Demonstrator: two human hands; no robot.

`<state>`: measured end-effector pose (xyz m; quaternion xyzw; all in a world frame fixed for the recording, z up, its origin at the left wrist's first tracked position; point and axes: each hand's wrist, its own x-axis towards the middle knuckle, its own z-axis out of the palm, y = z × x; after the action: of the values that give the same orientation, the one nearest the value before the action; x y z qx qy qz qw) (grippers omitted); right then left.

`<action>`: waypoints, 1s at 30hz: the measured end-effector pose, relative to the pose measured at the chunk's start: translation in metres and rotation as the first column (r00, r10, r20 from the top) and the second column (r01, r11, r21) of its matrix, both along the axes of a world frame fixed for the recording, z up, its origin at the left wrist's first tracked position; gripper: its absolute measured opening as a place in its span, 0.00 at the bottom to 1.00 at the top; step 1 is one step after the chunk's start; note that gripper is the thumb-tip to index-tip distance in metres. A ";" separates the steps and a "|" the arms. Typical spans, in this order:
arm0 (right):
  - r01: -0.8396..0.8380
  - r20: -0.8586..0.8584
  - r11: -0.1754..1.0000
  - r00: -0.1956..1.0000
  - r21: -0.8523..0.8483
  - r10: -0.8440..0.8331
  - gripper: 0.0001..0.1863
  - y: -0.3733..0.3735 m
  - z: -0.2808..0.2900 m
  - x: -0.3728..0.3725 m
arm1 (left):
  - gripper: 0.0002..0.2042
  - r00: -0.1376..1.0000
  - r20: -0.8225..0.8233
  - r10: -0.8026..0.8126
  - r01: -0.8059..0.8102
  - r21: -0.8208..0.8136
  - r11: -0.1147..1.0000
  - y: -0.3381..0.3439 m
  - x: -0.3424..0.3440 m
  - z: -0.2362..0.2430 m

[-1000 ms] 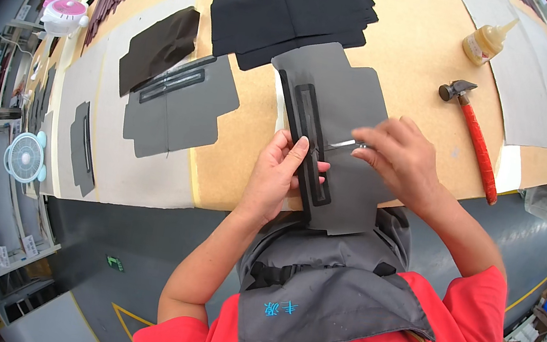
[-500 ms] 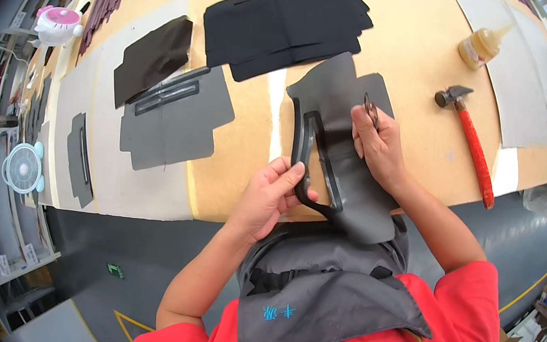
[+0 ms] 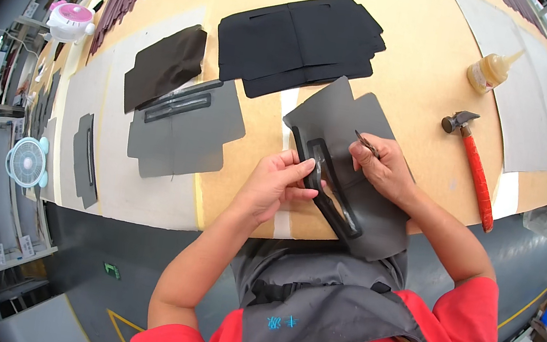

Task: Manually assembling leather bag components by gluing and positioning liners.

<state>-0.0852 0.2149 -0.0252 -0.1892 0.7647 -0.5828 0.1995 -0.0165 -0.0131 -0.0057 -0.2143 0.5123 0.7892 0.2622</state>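
Observation:
A dark grey leather-like panel (image 3: pixel 373 216) hangs partly over the table's near edge, with a long slot framed by a black raised rim (image 3: pixel 344 212). My left hand (image 3: pixel 273 186) pinches the panel's left edge strip beside the slot, thumb on top and fingers beneath. In the closed fingers of my right hand (image 3: pixel 385 171) is a small pair of dark metal scissors (image 3: pixel 366 144), held above the panel. Their tips point up and left, away from the slot. Part of the scissors is hidden in the palm.
A hammer (image 3: pixel 473 167) with a red handle lies to the right, below a glue bottle (image 3: pixel 488 73). Black panels (image 3: pixel 298 41) lie beyond my hands. Left are a similar slotted grey panel (image 3: pixel 183 144), a dark brown piece (image 3: pixel 166 65) and a smaller grey piece (image 3: pixel 82 162).
The panel now lies flatter on the table, where before it was bent up around the slot. My left hand still grips its edge; my right hand has lowered slightly with the scissors.

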 end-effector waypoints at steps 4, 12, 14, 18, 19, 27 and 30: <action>-0.143 -0.088 0.989 0.985 0.033 0.145 0.26 0.003 0.003 -0.018 | 0.08 0.995 0.088 -0.047 0.035 0.127 0.991 -0.009 0.009 -0.002; -0.265 -0.137 0.964 0.954 0.026 0.266 0.23 0.003 0.005 -0.028 | 0.09 0.996 0.080 -0.046 0.031 0.182 0.983 -0.010 0.016 0.001; -0.272 -0.144 0.962 0.952 0.016 0.271 0.23 0.003 0.003 -0.029 | 0.09 0.995 0.086 -0.046 0.028 0.206 0.978 -0.010 0.017 0.002; -0.292 0.026 0.956 0.956 0.041 0.291 0.21 0.007 0.006 -0.035 | 0.09 0.994 0.091 0.055 -0.073 0.213 0.974 -0.003 0.018 0.002; -0.297 0.023 0.954 0.955 0.043 0.296 0.21 0.004 0.009 -0.033 | 0.08 0.988 0.088 0.129 -0.145 0.214 0.966 0.000 0.018 0.002; -0.017 -0.002 0.994 1.000 0.112 0.017 0.21 0.005 0.035 0.018 | 0.09 0.967 -0.069 0.244 -0.242 0.035 0.970 0.011 0.016 -0.006; -0.052 0.121 0.995 0.992 0.085 0.042 0.23 0.009 0.038 0.031 | 0.10 0.964 -0.079 0.255 -0.253 0.034 0.967 0.013 0.017 -0.004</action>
<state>-0.0538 0.2242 0.0124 -0.1634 0.7717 -0.5539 0.2665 0.0002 -0.0006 -0.0093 -0.2421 0.4815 0.8306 0.1399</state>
